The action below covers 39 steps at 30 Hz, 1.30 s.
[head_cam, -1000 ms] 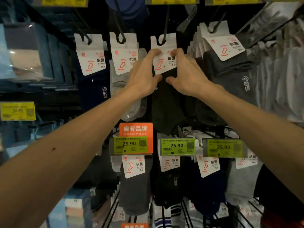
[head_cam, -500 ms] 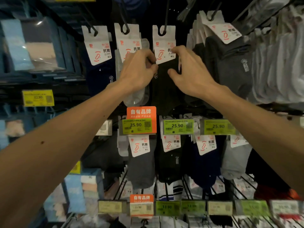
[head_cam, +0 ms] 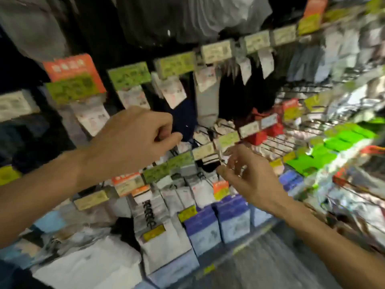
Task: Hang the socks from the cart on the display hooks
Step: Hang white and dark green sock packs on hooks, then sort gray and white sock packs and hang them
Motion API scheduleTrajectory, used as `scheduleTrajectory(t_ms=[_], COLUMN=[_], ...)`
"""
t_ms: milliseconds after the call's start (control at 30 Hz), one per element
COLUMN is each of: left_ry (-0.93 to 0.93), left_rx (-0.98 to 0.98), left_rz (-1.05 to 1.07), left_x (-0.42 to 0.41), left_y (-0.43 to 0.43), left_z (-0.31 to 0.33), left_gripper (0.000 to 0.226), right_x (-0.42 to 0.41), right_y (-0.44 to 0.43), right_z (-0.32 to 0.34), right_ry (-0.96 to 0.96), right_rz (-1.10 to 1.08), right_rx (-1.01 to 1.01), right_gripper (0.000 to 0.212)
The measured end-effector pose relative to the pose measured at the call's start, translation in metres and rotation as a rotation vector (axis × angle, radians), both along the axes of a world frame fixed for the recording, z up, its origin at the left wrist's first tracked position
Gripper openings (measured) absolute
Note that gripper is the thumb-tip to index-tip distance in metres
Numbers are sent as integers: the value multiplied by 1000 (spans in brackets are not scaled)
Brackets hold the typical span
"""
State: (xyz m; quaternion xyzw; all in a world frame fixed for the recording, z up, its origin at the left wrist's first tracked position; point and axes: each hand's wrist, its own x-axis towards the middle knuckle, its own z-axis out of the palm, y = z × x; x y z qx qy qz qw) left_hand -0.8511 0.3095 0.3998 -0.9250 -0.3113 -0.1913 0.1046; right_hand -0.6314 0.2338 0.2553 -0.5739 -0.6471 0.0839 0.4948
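Note:
The view is blurred by motion. My left hand (head_cam: 133, 140) hovers in front of the sock display with its fingers curled in and nothing visible in it. Lower and to the right, my right hand (head_cam: 252, 178) is free, fingers spread and empty. Sock packs hang on the display hooks behind my hands: a navy pair (head_cam: 184, 119) just right of my left hand and a grey pair (head_cam: 208, 101) beside it. White and black socks (head_cam: 150, 217) fill the lower rows. The cart is out of view.
Green price labels (head_cam: 129, 75) and an orange sign (head_cam: 70, 66) line the hook rails. Blue boxed packs (head_cam: 233, 220) stand along the bottom shelf edge. Bright green packs (head_cam: 341, 147) lie on wire shelving to the right. Dark garments hang above.
Both hands have let go of the dark sock pack on the upper hook and dropped away. The view has swung down and to the right, towards the lower rows.

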Motion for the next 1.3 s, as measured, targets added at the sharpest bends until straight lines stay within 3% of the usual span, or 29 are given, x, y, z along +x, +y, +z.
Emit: scheduleTrajectory(t_ms=[133, 333, 500, 700, 1067, 1300], left_ry=[25, 34, 128, 202, 275, 560], left_rx=[-203, -577, -792, -1067, -1056, -1004], left_rz=[-124, -329, -276, -308, -276, -247], left_x=[62, 208, 354, 505, 718, 817], left_y=[-14, -49, -86, -122, -119, -60], left_z=[-74, -188, -277, -347, -438, -515], left_gripper=[47, 30, 33, 27, 16, 12], right_x=[52, 147, 244, 360, 549, 642], right_y=[-74, -161, -223, -266, -266, -237], right_z=[-77, -152, -198, -236, -278, -320], right_ry=[106, 157, 232, 307, 417, 686], right_rz=[-166, -465, -714, -935, -1117, -1120], right_rx=[-192, -438, -611, -661, -917, -1059], right_gripper=[16, 22, 20, 19, 23, 31])
